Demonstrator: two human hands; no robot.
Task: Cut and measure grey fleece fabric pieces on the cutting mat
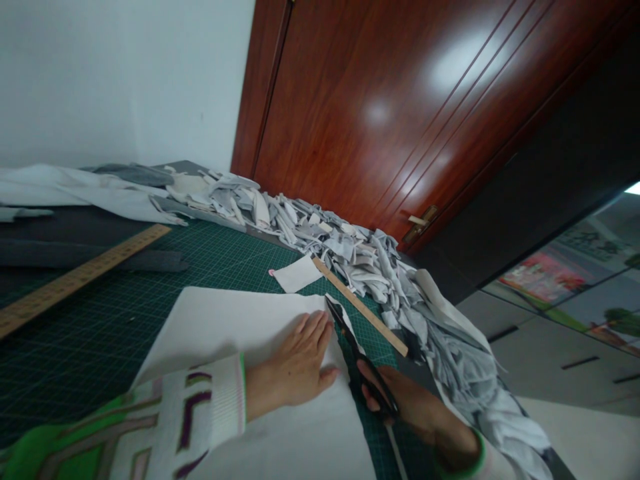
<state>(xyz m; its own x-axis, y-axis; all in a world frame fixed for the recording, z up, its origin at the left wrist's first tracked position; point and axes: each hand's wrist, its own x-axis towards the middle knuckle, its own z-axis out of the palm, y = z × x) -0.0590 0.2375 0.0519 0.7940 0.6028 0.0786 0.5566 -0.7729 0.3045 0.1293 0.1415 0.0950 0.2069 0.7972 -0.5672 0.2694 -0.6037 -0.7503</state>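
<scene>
A large piece of white fabric (215, 327) lies on the green cutting mat (240, 257). My left hand (305, 360) rests flat on it near its right edge, fingers stretched out. In my right hand (400, 400) is a pair of black scissors (373, 383), my fingers through the handles. The blades point away from me, their tips at the fabric's far right corner. Along the blades a narrow strip of the fabric (350, 320) stands apart from the main piece.
A wooden ruler (360, 307) lies right of the fabric, beside a small white piece (299, 274). Another wooden ruler (85, 280) crosses the mat at left. Heaped grey and white scraps (345, 247) line the far edge, before a brown door (350, 100).
</scene>
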